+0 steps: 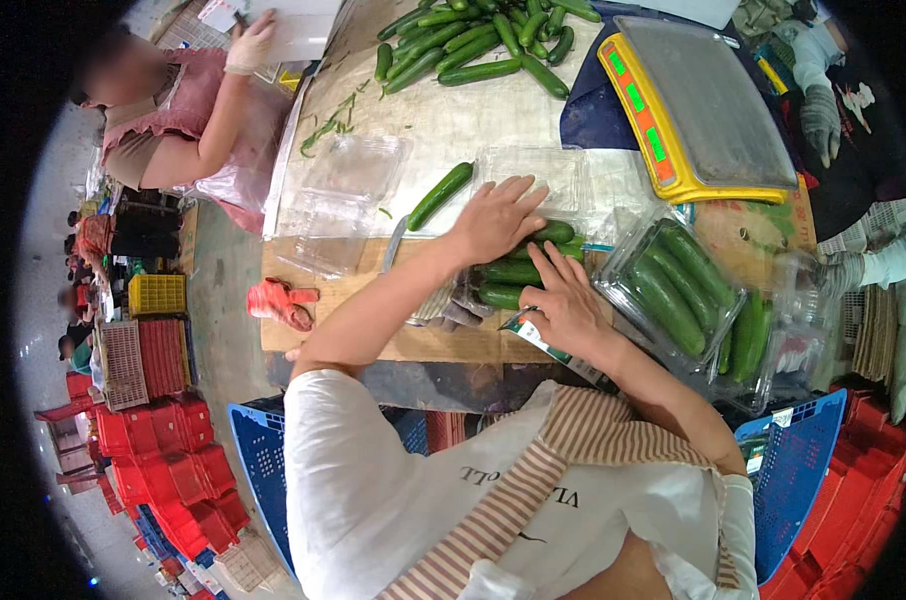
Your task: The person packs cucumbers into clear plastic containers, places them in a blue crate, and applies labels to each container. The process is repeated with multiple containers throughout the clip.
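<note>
An opened clear plastic clamshell (pixel 532 169) lies in front of me, with several cucumbers (pixel 507 271) side by side in its base. My left hand (pixel 498 217) rests across the far left of the box, fingers spread, its fingertips near the raised lid. On the cucumbers lie the fingers of my right hand (pixel 569 304), apart from one another; whether they grip anything is hidden. Below this hand sticks out a printed strip (pixel 550 337) bearing writing. Under my left forearm lie grey-striped gloves (pixel 453 304) and a knife (pixel 395 244), partly covered. A loose cucumber (pixel 439 196) lies beyond it.
Cucumbers are heaped (pixel 483 45) at the far side. A yellow scale (pixel 700 112) stands right, near a filled clamshell (pixel 674 289). Empty clamshells (pixel 340 202) and a red bundle (pixel 280 302) lie left. A co-worker (pixel 205 135) stands left; another's gloved hands (pixel 820 124) show right.
</note>
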{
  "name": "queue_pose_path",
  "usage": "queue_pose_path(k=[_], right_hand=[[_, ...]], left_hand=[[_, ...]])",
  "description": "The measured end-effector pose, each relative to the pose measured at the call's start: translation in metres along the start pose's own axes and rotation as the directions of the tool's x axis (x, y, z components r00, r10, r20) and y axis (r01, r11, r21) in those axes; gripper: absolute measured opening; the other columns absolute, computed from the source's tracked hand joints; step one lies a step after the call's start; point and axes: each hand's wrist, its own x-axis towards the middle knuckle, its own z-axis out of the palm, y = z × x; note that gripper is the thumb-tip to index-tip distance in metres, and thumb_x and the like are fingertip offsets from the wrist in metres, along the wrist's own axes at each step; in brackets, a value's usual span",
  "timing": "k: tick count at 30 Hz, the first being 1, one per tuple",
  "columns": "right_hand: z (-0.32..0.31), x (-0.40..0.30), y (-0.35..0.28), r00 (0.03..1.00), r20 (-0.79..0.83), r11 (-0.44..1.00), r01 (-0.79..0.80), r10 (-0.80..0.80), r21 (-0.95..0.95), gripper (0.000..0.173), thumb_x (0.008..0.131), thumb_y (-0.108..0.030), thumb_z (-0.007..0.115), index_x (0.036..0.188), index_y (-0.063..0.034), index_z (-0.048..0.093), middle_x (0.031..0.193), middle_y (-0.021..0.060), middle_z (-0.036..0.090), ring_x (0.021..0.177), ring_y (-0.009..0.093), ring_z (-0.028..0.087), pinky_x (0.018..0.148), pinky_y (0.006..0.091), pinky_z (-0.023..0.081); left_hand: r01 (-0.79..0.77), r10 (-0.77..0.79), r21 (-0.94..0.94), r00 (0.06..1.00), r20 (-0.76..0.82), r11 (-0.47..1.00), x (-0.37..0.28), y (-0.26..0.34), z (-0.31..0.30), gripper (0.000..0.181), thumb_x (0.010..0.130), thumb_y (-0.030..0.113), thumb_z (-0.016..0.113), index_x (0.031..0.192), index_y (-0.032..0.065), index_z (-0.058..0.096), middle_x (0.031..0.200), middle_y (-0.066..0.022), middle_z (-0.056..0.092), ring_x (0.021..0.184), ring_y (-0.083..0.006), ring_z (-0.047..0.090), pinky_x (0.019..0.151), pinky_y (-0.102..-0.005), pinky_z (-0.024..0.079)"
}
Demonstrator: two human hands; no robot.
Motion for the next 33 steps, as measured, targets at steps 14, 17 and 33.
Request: queue_pose_path(k=[14, 17, 33], right_hand=[[0.006, -0.092, 0.014, 0.907, 0.086, 0.757, -0.392, 0.411, 0.523, 0.02, 0.076, -0.011, 0.059, 0.094, -0.0015, 0.056, 0.095, 0.012, 0.059, 0.087, 0.023, 0.057, 0.072, 0.0311, 0.044], [0.031, -0.089, 0.028, 0.875, 0.179, 0.632, -0.453, 0.449, 0.629, 0.029, 0.079, -0.012, 0.059, 0.104, -0.001, 0.054, 0.09, 0.0078, 0.061, 0.078, 0.015, 0.057, 0.065, 0.0263, 0.045], [0.028, -0.058, 0.025, 0.932, 0.244, 0.564, -0.357, 0.267, 0.745, 0.044, 0.08, -0.016, 0.058, 0.118, 0.0025, 0.044, 0.134, 0.0204, 0.027, 0.119, 0.027, 0.037, 0.097, 0.0328, 0.034]], left_hand=[[0.759, -0.747, -0.643, 0.486, 0.454, 0.104, -0.04, -0.043, -0.027, 0.029, 0.082, 0.031, 0.055, 0.073, 0.0029, 0.054, 0.057, -0.0047, 0.051, 0.046, -0.0135, 0.05, 0.04, -0.0265, 0.039], [0.697, -0.612, -0.714, 0.534, 0.583, -0.072, -0.041, -0.046, -0.001, 0.03, 0.082, 0.034, 0.055, 0.072, 0.0059, 0.052, 0.055, -0.0003, 0.046, 0.046, -0.0108, 0.043, 0.04, -0.0255, 0.034], [0.306, -0.785, -0.936, 0.616, 0.055, 0.174, -0.057, -0.017, -0.018, 0.023, 0.083, 0.027, 0.051, 0.09, 0.0047, 0.055, 0.076, -0.0037, 0.055, 0.066, -0.0135, 0.049, 0.054, -0.0263, 0.04]])
